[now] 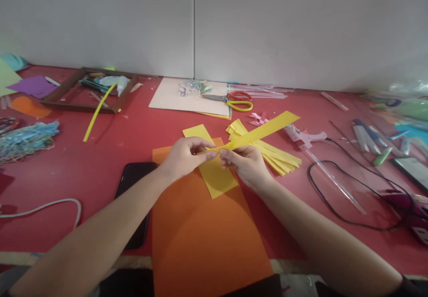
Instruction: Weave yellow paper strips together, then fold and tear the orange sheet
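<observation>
Between my two hands stretches a strip of yellow paper (267, 129), its free end rising to the right. My left hand (185, 154) pinches its left end, and my right hand (249, 163) pinches it close by, thumbs nearly meeting. The strip looks creased or folded where the fingers press. Below them a wider piece of yellow paper (220, 183) lies slantwise on an orange sheet (207, 239). A bundle of cut yellow strips (281, 158) rests just beyond my right hand, partly hidden by it and the held strip.
Scissors (239, 101) with red and yellow handles lie on pale sheets (174, 96) at the back. A pink glue gun (304, 137) with a black cord is at right. A black phone (137, 176) lies under my left forearm. A brown frame (70, 106) holds small tools at left.
</observation>
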The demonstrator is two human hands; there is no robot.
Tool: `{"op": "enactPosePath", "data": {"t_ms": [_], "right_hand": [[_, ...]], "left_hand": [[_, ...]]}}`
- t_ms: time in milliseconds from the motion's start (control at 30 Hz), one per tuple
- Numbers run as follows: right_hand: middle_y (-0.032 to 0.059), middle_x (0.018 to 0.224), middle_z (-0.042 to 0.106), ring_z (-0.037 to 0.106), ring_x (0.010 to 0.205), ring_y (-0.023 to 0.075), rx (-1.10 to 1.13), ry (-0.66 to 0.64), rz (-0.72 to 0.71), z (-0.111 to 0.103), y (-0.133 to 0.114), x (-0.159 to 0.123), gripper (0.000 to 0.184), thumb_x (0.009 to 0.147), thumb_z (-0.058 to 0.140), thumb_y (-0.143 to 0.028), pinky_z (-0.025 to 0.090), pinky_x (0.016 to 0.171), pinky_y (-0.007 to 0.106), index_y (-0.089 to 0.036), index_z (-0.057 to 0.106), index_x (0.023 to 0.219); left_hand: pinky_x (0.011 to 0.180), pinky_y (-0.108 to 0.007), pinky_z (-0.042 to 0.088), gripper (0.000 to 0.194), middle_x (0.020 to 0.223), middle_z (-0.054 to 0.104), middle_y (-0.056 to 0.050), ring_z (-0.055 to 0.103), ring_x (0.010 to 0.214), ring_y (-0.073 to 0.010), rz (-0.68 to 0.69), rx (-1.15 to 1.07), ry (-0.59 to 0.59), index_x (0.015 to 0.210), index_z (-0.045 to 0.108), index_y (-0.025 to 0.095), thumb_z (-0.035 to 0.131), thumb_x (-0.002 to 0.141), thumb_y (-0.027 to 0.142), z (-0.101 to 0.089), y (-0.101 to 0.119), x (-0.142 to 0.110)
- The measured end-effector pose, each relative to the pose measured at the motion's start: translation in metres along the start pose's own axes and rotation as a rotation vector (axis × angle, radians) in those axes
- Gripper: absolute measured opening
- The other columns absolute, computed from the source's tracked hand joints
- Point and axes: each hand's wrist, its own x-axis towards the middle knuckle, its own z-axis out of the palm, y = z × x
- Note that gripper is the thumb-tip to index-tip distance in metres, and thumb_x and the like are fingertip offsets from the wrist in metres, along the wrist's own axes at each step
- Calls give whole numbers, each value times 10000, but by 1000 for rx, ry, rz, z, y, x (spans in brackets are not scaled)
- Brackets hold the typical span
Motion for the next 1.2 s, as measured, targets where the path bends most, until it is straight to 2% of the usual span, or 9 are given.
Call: {"op": "enactPosePath", "data": {"t_ms": [133, 333, 533, 667, 800, 900, 1033, 1200], "right_hand": [[16, 576, 692, 599, 493, 110, -21, -19, -3, -1, 1, -2, 230, 670, 865, -371, 536, 529, 262, -178, 749, 621], [6, 597, 696, 597, 489, 108, -7, -25, 5, -1, 3, -2, 216, 684, 858, -349, 542, 529, 265, -174, 734, 659], [-10, 531, 644, 570, 474, 98, 68, 84, 39, -2, -5, 3, 326, 601, 901, -371, 507, 491, 242, -172, 643, 573], [-8, 550, 652, 570, 479, 95, 103, 129, 12, -6, -10, 6, 351, 560, 918, -374, 493, 478, 235, -178, 626, 559], [-20, 501, 618, 558, 465, 99, 94, 128, 5, -4, -10, 5, 366, 550, 920, -390, 483, 459, 232, -185, 616, 548], [-16, 511, 629, 570, 466, 104, 76, 89, 17, 0, -8, 2, 347, 573, 911, -378, 488, 458, 237, -186, 624, 557], [-6, 546, 648, 580, 473, 106, 36, 1, 4, 2, -5, -1, 271, 659, 866, -369, 498, 478, 246, -181, 674, 615], [-36, 476, 569, 512, 397, 84, -13, 45, -9, 1, -7, -2, 327, 685, 845, -400, 417, 402, 220, -183, 630, 567]], "left_hand": [[672, -276, 497, 244, 817, 739, -42, 647, 733, -163, 56, 82, -56, 846, 730, 187, 735, 785, 423, -1, 1, 0], [687, -290, 496, 278, 862, 745, -50, 660, 792, -187, 110, 130, -103, 839, 709, 195, 653, 854, 467, 1, 1, -2], [629, -285, 443, 300, 771, 682, -34, 592, 698, -165, 111, 232, -106, 802, 662, 182, 598, 879, 465, 0, 2, -2], [638, -283, 439, 282, 774, 681, -36, 597, 709, -167, 75, 198, -102, 800, 648, 182, 607, 872, 452, 0, 3, -1], [629, -279, 428, 278, 793, 691, -37, 588, 695, -157, 43, 140, -158, 806, 655, 180, 601, 885, 442, 0, 3, -2], [638, -282, 434, 308, 850, 718, -48, 615, 729, -166, 75, 120, -193, 842, 681, 182, 591, 897, 471, 1, 5, -3], [638, -280, 442, 346, 781, 726, -43, 631, 706, -168, 90, 132, -188, 760, 687, 183, 579, 910, 476, 2, 7, -4], [641, -260, 449, 332, 750, 735, -34, 637, 685, -153, 74, 110, -194, 723, 697, 178, 629, 886, 458, 3, 6, -4]]}}
